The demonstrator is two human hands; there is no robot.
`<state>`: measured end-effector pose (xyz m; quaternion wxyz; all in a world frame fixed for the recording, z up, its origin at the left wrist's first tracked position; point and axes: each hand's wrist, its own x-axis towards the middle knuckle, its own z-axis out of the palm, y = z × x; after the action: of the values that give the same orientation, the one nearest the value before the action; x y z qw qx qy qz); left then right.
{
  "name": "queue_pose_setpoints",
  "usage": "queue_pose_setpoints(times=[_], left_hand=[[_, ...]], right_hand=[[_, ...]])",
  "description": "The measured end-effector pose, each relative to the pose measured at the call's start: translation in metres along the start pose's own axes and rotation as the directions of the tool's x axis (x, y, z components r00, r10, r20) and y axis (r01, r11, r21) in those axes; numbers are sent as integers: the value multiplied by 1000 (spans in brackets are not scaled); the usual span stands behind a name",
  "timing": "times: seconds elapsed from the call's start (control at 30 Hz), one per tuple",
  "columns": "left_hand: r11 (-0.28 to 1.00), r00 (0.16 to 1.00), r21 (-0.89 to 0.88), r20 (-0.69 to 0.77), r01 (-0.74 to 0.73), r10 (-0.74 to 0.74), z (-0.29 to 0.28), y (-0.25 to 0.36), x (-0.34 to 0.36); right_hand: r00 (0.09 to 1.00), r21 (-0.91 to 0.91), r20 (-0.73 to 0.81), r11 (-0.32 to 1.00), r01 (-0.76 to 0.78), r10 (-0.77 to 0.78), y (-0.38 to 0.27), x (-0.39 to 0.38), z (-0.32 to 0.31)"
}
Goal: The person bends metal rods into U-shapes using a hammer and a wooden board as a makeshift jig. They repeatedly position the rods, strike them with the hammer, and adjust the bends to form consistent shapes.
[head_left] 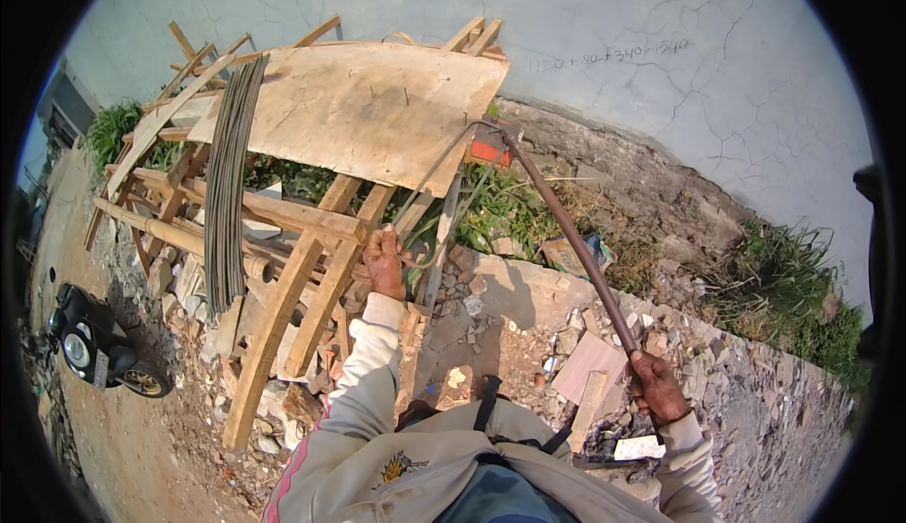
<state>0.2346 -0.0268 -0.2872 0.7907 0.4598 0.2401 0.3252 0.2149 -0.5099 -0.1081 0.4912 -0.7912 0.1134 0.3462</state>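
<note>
My right hand (660, 387) is closed round the lower end of a long, rusty brown bending bar (576, 240). The bar slants up and left to the right end of a pale plywood board (349, 98), where its tip meets a thin steel rod (441, 161). That rod is bent into a narrow loop. At the loop's near end my left hand (384, 261) is closed on the rod, just beside the wooden bench frame (307, 216). Several nails (407, 96) stick up from the board. A bundle of straight steel rods (233, 183) lies across the bench, left of my left hand.
A cracked pale wall (604, 23) rises behind the bench. Broken bricks and rubble (528, 344) cover the ground around me. Grass (793, 282) grows along the wall's foot. A dark motorcycle (104, 344) stands at far left. A pinkish tile-like panel (587, 369) lies near my right hand.
</note>
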Motion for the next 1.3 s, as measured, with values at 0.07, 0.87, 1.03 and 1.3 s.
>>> queue_pose_setpoints(times=[0.07,0.87,1.03,1.3], left_hand=[[999,1000,-36,9,-3,3,3,0,-2],[998,990,-42,128,-55,60,7,-11,6],[1000,992,-2,122,8,-7,6,1,1],[998,986,63,165,9,-20,5,3,3]], right_hand=[[1000,100,25,995,-4,2,-1,-18,32],[965,836,207,542,-87,-164,-29,-59,313],[972,878,174,472,-81,-156,-34,-51,350],[977,766,163,642,-39,-135,-30,-62,305]])
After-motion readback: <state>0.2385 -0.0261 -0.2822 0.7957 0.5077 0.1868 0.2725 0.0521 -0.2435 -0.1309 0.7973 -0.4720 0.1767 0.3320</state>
